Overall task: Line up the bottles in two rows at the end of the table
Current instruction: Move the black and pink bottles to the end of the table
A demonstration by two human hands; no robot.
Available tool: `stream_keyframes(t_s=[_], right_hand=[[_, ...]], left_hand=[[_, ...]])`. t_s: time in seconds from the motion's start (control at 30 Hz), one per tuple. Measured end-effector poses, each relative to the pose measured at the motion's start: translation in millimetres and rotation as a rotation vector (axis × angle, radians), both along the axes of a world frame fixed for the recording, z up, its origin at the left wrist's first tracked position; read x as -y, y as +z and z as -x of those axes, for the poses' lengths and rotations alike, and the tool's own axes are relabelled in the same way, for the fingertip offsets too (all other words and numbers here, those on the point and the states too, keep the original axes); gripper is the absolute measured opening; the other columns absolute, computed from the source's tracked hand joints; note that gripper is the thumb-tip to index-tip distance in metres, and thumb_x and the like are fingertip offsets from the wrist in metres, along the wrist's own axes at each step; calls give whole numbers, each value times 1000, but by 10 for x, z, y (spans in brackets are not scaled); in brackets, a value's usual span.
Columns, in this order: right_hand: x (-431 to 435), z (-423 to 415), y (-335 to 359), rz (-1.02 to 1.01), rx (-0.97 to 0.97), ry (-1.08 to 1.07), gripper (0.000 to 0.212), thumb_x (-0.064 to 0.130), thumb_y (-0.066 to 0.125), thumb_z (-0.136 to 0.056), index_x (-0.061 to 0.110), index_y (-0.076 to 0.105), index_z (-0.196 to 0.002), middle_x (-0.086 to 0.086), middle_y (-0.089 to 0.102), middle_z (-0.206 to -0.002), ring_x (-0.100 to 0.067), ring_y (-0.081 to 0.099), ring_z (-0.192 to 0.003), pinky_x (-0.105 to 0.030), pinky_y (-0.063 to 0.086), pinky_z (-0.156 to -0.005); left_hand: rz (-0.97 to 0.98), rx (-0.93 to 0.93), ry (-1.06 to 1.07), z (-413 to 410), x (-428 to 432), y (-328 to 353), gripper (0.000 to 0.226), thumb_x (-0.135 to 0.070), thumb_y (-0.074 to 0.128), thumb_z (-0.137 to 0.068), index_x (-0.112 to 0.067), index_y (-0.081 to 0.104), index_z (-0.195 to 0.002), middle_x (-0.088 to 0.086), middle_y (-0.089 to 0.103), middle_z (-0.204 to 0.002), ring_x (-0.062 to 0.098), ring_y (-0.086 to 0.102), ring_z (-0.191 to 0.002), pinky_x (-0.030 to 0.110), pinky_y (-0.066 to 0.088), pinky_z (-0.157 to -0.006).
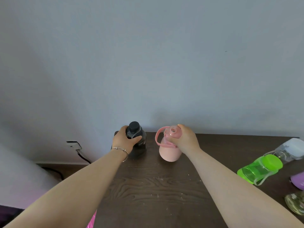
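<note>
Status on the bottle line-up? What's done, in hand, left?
Done: no bottle visibly placed and released at the far end. In hand: left hand grips the black bottle at the far left corner; right hand grips the pink bottle beside it, apart, both upright. Left: green bottle, clear bottle, purple one and another wait at the table's right edge.

You get soft, dim, even light with faint shadows on the wall [148,63], slight overall blur, and wide-angle stretching toward 3 and 9 o'clock.
</note>
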State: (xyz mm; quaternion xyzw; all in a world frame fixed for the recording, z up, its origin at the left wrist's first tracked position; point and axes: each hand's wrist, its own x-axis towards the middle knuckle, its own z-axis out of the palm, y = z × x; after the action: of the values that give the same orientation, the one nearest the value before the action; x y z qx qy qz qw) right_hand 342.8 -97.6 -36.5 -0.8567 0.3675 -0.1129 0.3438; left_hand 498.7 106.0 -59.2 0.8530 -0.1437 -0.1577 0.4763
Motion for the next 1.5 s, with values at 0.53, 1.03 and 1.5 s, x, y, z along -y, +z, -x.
stream_keyframes(t_s=[0.53,1.03,1.5], right_hand=[[193,-589,-350,-17,-35,12,66,42,81,-74,21,52,-129,-1,56,-123,-21,55,-109,-31,42,-78],[203,-574,-281,99,-207,115,78,49,74,-77,17,39,-139,-9,47,-132,-31,51,-117,-38,47,-86],[-200,90,-47,689,-374,334,59,35,65,-83,11,49,-135,-10,54,-133,-34,49,-121,-47,38,-102]], left_hand=[[-33,11,-18,-426,301,-178,58,-32,84,-71,-24,55,-121,-3,65,-104,24,61,-97,38,51,-89],[-268,110,-157,-422,277,-132,79,-43,74,-79,-17,34,-143,7,54,-135,32,53,-121,42,45,-99],[-807,693,-465,225,-32,131,85,-51,52,-92,-16,5,-155,9,6,-163,30,9,-149,46,24,-116]])
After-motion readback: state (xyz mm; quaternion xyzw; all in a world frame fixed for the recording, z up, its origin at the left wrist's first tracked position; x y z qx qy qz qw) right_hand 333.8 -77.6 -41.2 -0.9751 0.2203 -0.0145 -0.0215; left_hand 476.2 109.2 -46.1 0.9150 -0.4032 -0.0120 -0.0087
